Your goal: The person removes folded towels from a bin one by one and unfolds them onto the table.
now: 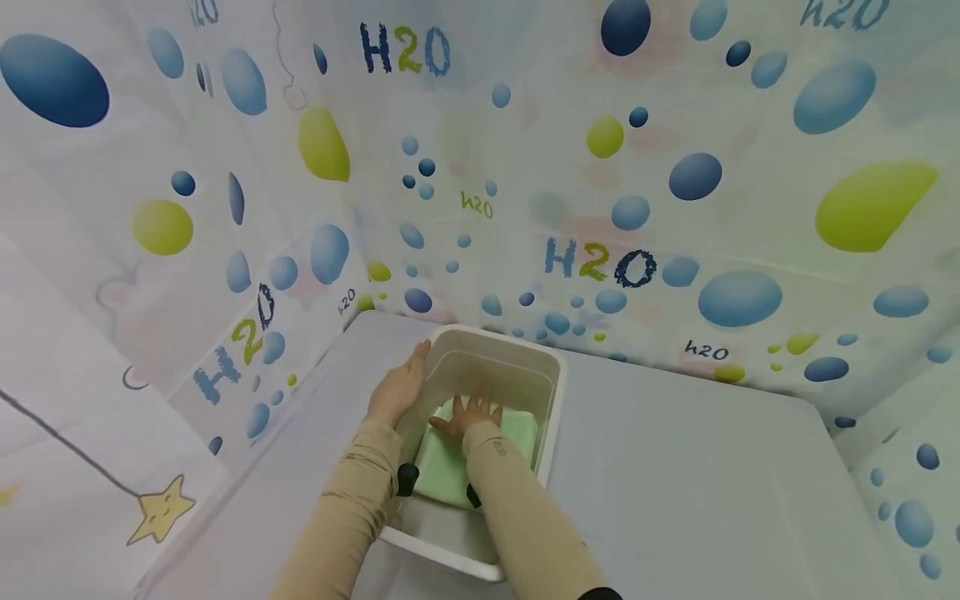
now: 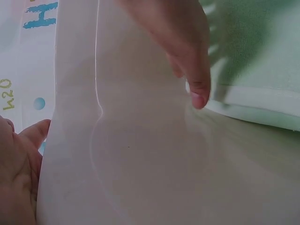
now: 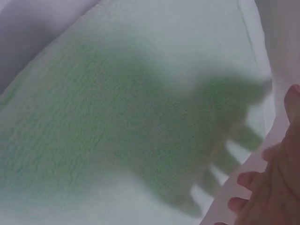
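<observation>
Bubble-printed walls (image 1: 525, 187), lettered "H2O" in blue and yellow-green, enclose a pale table (image 1: 712, 475) where a person works with both hands inside and beside a white bin (image 1: 557, 417). Fingers spread wide, the right hand (image 1: 472, 415) reaches down over the far part of a pale green towel (image 1: 442, 467), casting a shadow across its cloth; whether the palm presses on it is hard to tell from these angles. In the left wrist view, one of that hand's fingertips is at the towel's edge. The left hand (image 1: 397, 387), fingers extended, lies along the outside of the bin's left wall, near the rim. The towel lies folded on the bottom of the bin, with bare floor showing on the side nearer the person. Beige sleeves (image 1: 337, 508) cover both forearms, and a small black device (image 1: 407, 479) sits at the left wrist. At lower left, a smiling yellow star (image 1: 161, 510) decorates the wall.
</observation>
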Demonstrator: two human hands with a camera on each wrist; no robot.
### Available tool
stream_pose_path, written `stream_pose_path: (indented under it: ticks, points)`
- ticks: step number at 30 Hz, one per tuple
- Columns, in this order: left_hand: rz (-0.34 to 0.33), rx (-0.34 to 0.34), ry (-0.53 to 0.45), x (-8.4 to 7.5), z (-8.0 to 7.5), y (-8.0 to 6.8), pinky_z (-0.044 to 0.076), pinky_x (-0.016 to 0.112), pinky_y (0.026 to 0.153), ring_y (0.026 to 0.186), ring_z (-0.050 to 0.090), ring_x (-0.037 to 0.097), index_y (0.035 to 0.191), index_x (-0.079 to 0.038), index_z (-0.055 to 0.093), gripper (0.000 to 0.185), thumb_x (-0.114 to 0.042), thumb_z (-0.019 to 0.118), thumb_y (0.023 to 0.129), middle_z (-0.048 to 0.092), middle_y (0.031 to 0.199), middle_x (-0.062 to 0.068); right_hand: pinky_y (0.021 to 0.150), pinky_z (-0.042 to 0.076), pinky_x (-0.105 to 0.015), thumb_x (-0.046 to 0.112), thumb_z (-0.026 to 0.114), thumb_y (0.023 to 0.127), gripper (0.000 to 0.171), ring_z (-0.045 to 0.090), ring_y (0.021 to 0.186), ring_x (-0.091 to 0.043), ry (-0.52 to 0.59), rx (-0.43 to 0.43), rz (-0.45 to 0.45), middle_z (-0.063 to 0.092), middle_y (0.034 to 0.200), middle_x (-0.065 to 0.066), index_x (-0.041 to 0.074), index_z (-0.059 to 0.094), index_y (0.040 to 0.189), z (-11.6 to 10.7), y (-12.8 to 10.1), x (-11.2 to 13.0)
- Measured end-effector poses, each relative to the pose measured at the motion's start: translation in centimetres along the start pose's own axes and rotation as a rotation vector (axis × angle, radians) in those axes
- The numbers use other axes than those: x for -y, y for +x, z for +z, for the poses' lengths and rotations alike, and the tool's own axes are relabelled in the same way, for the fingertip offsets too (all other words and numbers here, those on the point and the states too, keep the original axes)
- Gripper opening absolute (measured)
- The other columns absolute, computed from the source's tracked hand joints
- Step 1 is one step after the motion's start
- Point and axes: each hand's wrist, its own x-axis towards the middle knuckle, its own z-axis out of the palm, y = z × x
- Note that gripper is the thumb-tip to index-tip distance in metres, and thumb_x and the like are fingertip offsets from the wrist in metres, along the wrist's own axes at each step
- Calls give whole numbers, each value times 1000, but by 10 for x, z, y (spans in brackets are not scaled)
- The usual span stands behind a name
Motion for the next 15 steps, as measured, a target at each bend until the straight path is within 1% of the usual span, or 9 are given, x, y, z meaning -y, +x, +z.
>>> stream_pose_path:
  ticks: [4,5,6,8,9,10,12,15]
  points:
    - [-42,5,-14,3,1,-1,28,58,108,131,37,45,148,-25,24,70,-64,3,93,38,144,21,111,20,-58,75,36,82,86,24,140,-36,-16,47,15,30,151,-13,21,26,148,3,-2,3]
    - [-50,4,-17,4,1,-2,28,58,108,131,37,45,148,-25,25,71,-64,4,92,39,144,22,112,20,-57,71,39,84,83,23,141,-35,-22,68,31,29,152,-12,20,25,148,3,-2,4]
    - [-53,4,-20,5,1,-2,28,58,108,131,37,45,148,-24,25,72,-65,4,92,39,144,22,112,20,-57,71,39,85,83,24,141,-35,-23,73,34,29,152,-12,20,25,148,4,0,5]
    - [-47,3,-18,6,1,-1,28,58,108,130,37,46,148,-25,24,72,-65,3,92,39,144,22,112,20,-57,72,38,84,85,24,140,-35,-21,82,41,29,152,-12,20,22,149,7,5,5]
    - [-42,4,-19,6,1,-1,28,58,108,131,37,46,148,-26,24,71,-65,3,92,39,144,21,111,20,-58,76,35,82,89,25,139,-37,-24,74,33,30,151,-13,20,21,149,11,9,3]
    - [-39,5,-20,6,1,0,28,58,108,131,37,46,148,-26,23,71,-65,3,92,38,144,21,111,20,-58,77,34,81,91,25,139,-37,-19,78,34,30,151,-14,20,19,150,12,12,3]
    - [-24,12,-13,6,1,1,27,59,108,131,37,45,149,-28,21,69,-64,3,93,38,145,20,111,21,-57,79,34,80,94,27,138,-39,-1,79,27,30,150,-16,18,19,150,12,13,3]
    - [-16,19,-15,5,0,3,27,59,108,131,37,45,149,-29,21,67,-63,4,93,37,145,20,110,25,-55,76,38,81,91,31,136,-39,-3,86,24,34,148,-17,17,22,149,9,10,6]
